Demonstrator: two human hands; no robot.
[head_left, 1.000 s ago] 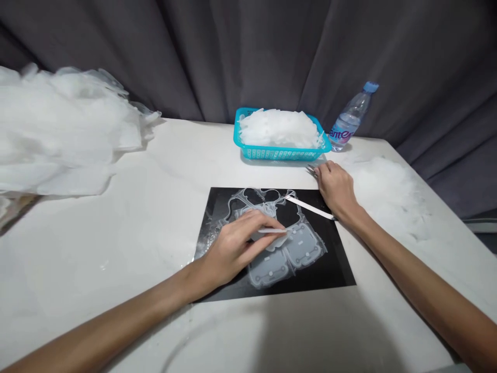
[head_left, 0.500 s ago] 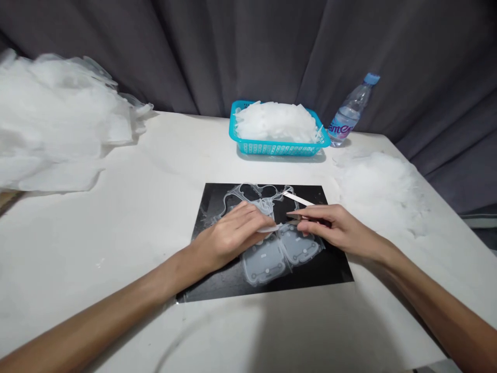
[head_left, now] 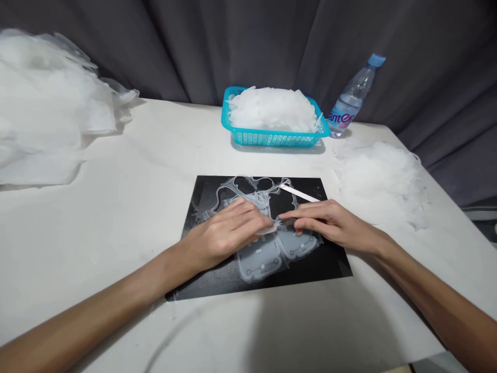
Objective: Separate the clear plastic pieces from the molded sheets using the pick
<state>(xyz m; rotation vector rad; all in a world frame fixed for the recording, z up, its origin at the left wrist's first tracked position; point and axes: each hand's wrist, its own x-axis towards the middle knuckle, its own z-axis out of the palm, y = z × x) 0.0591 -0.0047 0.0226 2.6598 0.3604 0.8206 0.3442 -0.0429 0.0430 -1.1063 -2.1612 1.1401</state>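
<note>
On a black mat (head_left: 318, 267) lie translucent moulded plastic sheets (head_left: 262, 259) with rounded outlines and small dots. Curly clear trimmings (head_left: 221, 192) spread over the mat's far side. My left hand (head_left: 229, 228) rests palm down over the sheets, its fingers closed on the edge of a small translucent piece (head_left: 267, 230). From the other side, my right hand (head_left: 330, 220) pinches metal tweezers (head_left: 288, 221), index finger laid along them. Their tips meet the piece near my left fingertips; the exact contact is hidden. Beyond my right fingers, a white strip (head_left: 298, 193) lies slanted.
A turquoise basket (head_left: 275, 139) heaped with white translucent pieces stands at the back, beside a water bottle (head_left: 345, 111). Big stacks of translucent sheets (head_left: 42, 114) fill the table's left side. A fluffy pile of clear scraps (head_left: 382, 181) lies right. A dark curtain (head_left: 264, 46) hangs behind.
The tweezers' tips, apart before, are now closer together and farther left, by my left fingers. My right hand has shifted slightly left. The whole view has moved a little.
</note>
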